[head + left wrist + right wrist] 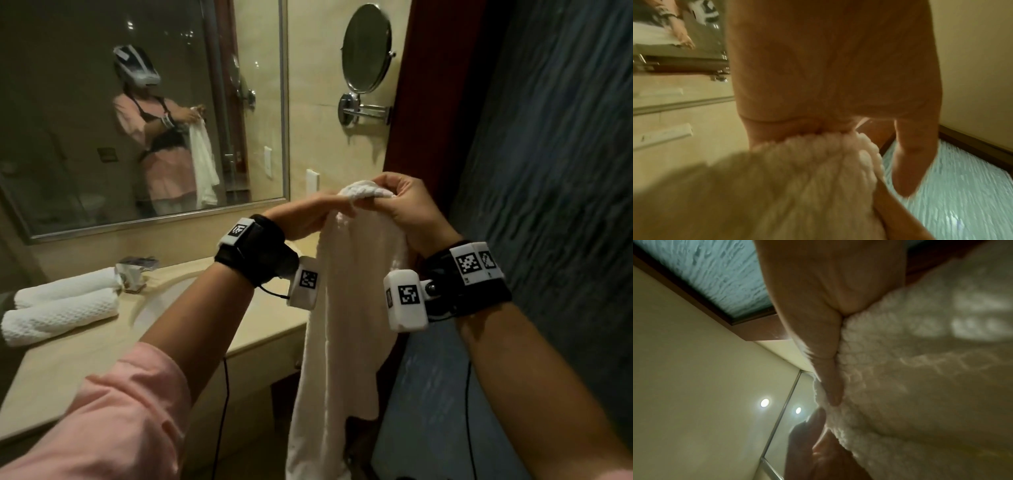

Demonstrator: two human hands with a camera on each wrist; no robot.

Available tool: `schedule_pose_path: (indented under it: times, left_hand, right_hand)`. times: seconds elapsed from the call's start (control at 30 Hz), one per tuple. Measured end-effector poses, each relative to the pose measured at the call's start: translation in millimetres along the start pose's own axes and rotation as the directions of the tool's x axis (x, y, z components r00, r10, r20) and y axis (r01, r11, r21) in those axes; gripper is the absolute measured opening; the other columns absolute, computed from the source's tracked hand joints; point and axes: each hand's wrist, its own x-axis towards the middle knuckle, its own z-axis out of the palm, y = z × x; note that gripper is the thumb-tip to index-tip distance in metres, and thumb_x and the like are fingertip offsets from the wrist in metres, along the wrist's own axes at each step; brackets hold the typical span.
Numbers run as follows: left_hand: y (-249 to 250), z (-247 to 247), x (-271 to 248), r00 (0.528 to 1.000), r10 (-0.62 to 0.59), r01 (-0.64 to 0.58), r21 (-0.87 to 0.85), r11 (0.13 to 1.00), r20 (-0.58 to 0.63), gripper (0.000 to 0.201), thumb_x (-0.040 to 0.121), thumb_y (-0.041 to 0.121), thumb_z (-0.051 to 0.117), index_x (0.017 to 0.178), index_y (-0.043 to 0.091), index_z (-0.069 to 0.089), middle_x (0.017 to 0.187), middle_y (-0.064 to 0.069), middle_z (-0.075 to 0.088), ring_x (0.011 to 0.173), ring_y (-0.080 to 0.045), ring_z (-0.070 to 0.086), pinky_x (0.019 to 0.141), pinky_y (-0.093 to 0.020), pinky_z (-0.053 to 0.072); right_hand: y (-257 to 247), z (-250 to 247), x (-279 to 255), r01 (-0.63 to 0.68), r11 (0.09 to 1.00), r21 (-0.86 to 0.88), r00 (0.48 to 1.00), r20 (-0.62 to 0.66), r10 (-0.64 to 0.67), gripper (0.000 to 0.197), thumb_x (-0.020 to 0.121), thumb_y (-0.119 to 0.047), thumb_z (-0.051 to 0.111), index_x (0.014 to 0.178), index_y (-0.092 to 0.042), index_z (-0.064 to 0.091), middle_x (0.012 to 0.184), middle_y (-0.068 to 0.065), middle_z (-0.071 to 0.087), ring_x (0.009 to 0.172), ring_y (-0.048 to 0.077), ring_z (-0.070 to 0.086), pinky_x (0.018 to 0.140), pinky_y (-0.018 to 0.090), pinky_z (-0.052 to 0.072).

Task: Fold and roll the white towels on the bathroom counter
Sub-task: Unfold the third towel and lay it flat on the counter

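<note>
A long white waffle towel point(342, 325) hangs in the air off the counter's right end, held by its bunched top edge. My left hand point(318, 214) grips that top from the left, and my right hand point(394, 198) pinches it from the right, the two hands close together. In the left wrist view the towel point(797, 178) bunches under my palm. The right wrist view has the towel point(910, 369) pressed against my curled fingers point(828, 369). Two rolled white towels point(61, 308) lie side by side on the beige counter point(85, 370) at far left.
A sink basin point(178, 298) is set in the counter, with a wrapped item point(132, 274) beside the rolls. A large wall mirror point(144, 113) and a round swing-arm mirror point(366, 48) hang behind. A textured glass panel point(548, 171) stands close on the right.
</note>
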Motion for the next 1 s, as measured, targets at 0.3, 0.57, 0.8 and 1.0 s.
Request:
schedule_pose_path:
  times: [0.3,0.57,0.8,1.0]
  left_hand:
    - [-0.8,21.0,9.6,0.949,0.166,-0.184,-0.047,0.982,-0.267,0.038,0.078,0.015,0.066,0.113,0.000,0.063,0.109,-0.020,0.066,0.101,-0.029,0.065,0.095,-0.043,0.051]
    - [-1.3,4.5,6.7,0.904,0.028,-0.154,-0.266,0.952,-0.426,0.030,0.083,0.006,0.064,0.113,0.005,0.064,0.107,-0.018,0.066,0.094,-0.026,0.064,0.091,-0.040,0.052]
    - [-30.8,-32.8,-17.9,0.851,-0.166,-0.017,-0.341,0.940,-0.498,0.031,0.086,0.014,0.065,0.115,0.004,0.063,0.114,-0.020,0.065,0.095,-0.029,0.063,0.088,-0.041,0.054]
    - [-65.0,-69.6,-53.3,0.885,-0.198,0.104,-0.236,0.966,-0.420,0.049,0.076,0.016,0.074,0.123,0.009,0.062,0.125,-0.023,0.059,0.104,-0.031,0.059,0.095,-0.043,0.047]
  right_hand:
    - [12.0,-31.0,-14.3,-0.278,0.934,0.222,0.951,0.200,0.236,0.039,0.093,-0.022,0.058,0.125,-0.001,0.051,0.112,0.018,0.063,0.100,0.027,0.064,0.083,0.034,0.056]
    - [84.4,-21.6,-36.7,-0.476,0.874,-0.100,0.792,0.384,0.475,0.044,0.078,-0.017,0.074,0.117,0.002,0.062,0.117,0.023,0.065,0.108,0.039,0.061,0.099,0.055,0.045]
    - [87.0,1.5,-41.0,-0.419,0.905,-0.074,0.876,0.227,0.425,0.045,0.083,-0.045,0.055,0.101,-0.006,0.066,0.102,0.019,0.068,0.088,0.026,0.063,0.084,0.044,0.053]
    - [65.6,20.2,-25.4,-0.324,0.944,0.064,0.929,0.210,0.304,0.034,0.101,-0.027,0.044,0.113,-0.003,0.064,0.097,0.010,0.072,0.082,0.018,0.068,0.071,0.026,0.056]
